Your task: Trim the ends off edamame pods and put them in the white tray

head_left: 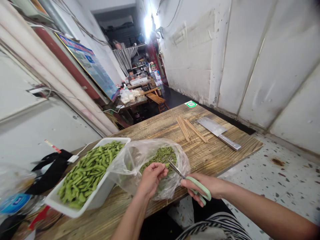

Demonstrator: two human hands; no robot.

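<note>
My right hand (207, 188) is closed round the pale green handles of a pair of scissors (186, 178), whose blades point up-left over a clear plastic bag (132, 158) holding green pod trimmings (160, 155). My left hand (151, 176) hovers over the bag's near edge, fingers curled in a pinch on a green bean pod (153, 165) that barely shows. A white rectangular tray (97, 196) heaped with green bean pods (88, 173) sits just left of the bag on the wooden table (212, 156).
A cleaver (218, 132) and a bundle of bamboo skewers (190, 130) lie at the table's far end. A black strap and plastic bags (15, 190) crowd the left edge. Speckled floor (282, 180) lies to the right; a narrow alley with more tables runs ahead.
</note>
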